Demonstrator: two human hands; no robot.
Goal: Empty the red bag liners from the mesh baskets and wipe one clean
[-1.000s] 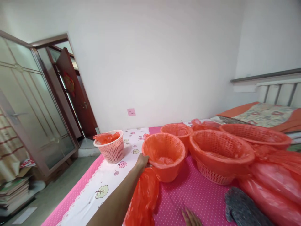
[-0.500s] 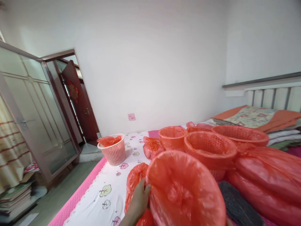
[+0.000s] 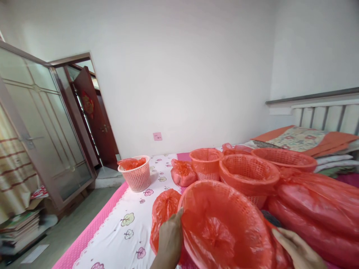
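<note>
The basket [image 3: 224, 184] was held in front, just between the two hands, and tipped so that its inside could be seen. It was lined with a thin red bag [image 3: 215, 235]. Its left edge was gripped by the left hand [image 3: 170, 237], with most of the fingers hidden. The right hand [image 3: 298, 248] was put against the bag at the other side; whether the bag was pinched there could not be told. If the bag were pulled too hard, it could be torn by a nail. If one side were let go, the basket could be dropped onto the red bundle [image 3: 165, 213] by the left hand. The back basket [image 3: 238, 186] was so near that it could be bumped. The big sack [image 3: 316, 213] could be snagged, since little room was left there
</note>
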